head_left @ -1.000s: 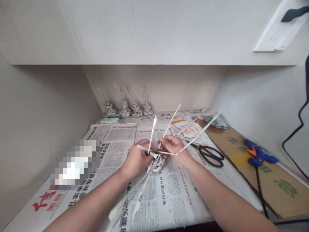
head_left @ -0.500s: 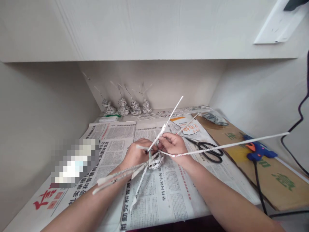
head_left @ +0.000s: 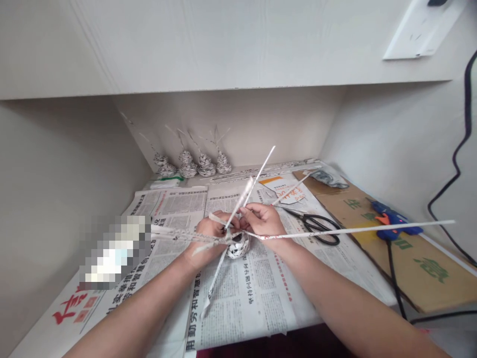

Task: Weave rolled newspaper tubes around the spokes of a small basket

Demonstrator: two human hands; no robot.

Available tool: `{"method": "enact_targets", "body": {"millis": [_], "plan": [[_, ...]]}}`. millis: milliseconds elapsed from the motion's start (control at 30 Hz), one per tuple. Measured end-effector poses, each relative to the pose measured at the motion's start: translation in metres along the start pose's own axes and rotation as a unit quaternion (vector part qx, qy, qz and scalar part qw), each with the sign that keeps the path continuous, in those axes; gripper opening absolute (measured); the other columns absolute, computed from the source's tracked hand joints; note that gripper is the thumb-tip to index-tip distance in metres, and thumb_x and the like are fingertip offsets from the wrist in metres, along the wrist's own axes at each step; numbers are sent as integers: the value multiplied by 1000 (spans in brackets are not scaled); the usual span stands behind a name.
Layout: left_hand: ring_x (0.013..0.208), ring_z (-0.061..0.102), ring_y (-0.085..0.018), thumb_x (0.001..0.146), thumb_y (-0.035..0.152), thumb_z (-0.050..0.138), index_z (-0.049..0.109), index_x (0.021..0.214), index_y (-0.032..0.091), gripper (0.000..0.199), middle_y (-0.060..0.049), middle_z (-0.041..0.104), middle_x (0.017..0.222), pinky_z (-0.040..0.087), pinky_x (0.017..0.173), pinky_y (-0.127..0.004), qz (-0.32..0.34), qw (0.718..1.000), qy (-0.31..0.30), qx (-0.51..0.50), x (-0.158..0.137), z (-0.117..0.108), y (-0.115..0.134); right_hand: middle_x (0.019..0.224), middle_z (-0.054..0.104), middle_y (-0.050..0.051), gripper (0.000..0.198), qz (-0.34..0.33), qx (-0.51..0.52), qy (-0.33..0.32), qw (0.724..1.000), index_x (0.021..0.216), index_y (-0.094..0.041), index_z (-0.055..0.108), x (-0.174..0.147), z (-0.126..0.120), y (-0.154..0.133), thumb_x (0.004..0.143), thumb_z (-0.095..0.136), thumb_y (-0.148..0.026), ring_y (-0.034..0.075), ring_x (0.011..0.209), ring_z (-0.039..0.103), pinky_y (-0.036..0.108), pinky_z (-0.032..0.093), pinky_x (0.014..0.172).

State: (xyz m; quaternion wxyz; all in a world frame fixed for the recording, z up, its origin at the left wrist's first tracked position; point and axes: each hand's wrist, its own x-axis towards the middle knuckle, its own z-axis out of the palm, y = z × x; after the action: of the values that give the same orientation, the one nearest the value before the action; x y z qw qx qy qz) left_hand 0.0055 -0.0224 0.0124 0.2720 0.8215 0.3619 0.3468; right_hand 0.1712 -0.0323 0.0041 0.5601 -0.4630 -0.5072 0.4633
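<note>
Between my hands is a small round woven piece [head_left: 239,247] of rolled newspaper, with long paper strips fanning out from its top. My left hand [head_left: 213,229] is closed around its left and far side, its fingertips partly hidden behind the strips. Thumb and fingers of my right hand [head_left: 264,219] pinch at the base of an upright paper strip [head_left: 262,168]. Another long paper strip [head_left: 357,229] runs out to the right, crossing over my right wrist. More strips lie over my left wrist, and one paper strip [head_left: 216,278] points down toward me.
Black-handled scissors [head_left: 321,229] lie right of my hand. A blue glue gun [head_left: 397,219] with a cord rests on cardboard [head_left: 421,273]. Several finished woven gourd shapes [head_left: 204,165] stand at the back wall, left of a bundle of paper sticks [head_left: 257,173]. Newspaper [head_left: 257,303] covers the table.
The strips on the left have swung up and now point nearly straight left. The upright strips have parted slightly, and the right strip's far end sits lower. My view has shifted a little.
</note>
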Motion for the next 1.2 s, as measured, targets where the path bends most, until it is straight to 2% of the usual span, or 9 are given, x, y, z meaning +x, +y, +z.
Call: {"method": "enact_targets", "body": {"millis": [100,300,700,833,900,967,1067,1133,1200], "plan": [[65,61,-15,76,21,66,60,94,19,19,0,66,76,47,64,-25,-60,997,43,-18,1,5,-5,59,65,0,27,-8,-8,-12,1000,71,-21,67,-1,-1,-1,78,66,-47,14,52,61,25,49,51],[63,61,-16,69,28,76,57,105,19,42,1,66,73,47,63,-26,-95,992,87,11,2,8,-7,62,67,0,25,2,20,-31,999,86,-20,70,-2,-1,-6,77,67,-43,13,53,61,24,50,54],[75,68,-19,77,28,68,71,87,16,16,-5,73,82,52,70,-28,-83,994,28,-68,2,9,-14,68,67,1,24,-73,2,-35,997,90,-20,71,-11,2,-14,83,63,-42,13,64,64,27,53,64],[75,68,-18,76,28,69,70,78,15,13,-6,72,80,53,69,-27,-51,992,27,-115,1,7,-9,72,69,2,25,-87,-7,-1,996,90,-21,71,-13,1,-19,83,63,-44,15,67,64,27,53,63],[73,68,-18,76,29,70,70,79,15,14,-6,72,81,53,68,-27,-57,991,26,-122,0,4,-7,72,69,2,27,-92,-61,39,993,79,-20,71,-10,-6,-21,82,63,-46,15,65,62,26,49,59],[73,68,-19,76,29,69,70,79,15,14,-7,71,79,53,67,-27,-58,994,19,-95,1,1,-4,58,64,2,39,-76,-164,61,982,60,-19,67,-3,-15,-20,84,59,-49,14,54,56,26,42,53],[74,67,-18,76,27,68,69,78,14,13,-7,69,79,54,67,-27,-37,997,20,-59,2,-2,-4,40,51,1,52,-1,-310,-1,951,43,-19,58,6,-25,-12,81,60,-54,12,41,44,27,29,45],[75,67,-18,76,26,68,69,78,15,12,-6,69,81,54,70,-28,-17,998,23,-64,3,-3,-6,41,52,1,49,34,-304,-24,952,43,-20,57,9,-26,-5,77,64,-54,11,41,43,26,25,43],[76,67,-17,76,25,69,68,77,15,10,-6,68,82,54,73,-28,-1,996,26,-80,3,-2,-10,47,55,0,40,83,-204,-25,975,51,-20,60,9,-21,0,75,65,-51,10,40,43,25,24,41]]}}
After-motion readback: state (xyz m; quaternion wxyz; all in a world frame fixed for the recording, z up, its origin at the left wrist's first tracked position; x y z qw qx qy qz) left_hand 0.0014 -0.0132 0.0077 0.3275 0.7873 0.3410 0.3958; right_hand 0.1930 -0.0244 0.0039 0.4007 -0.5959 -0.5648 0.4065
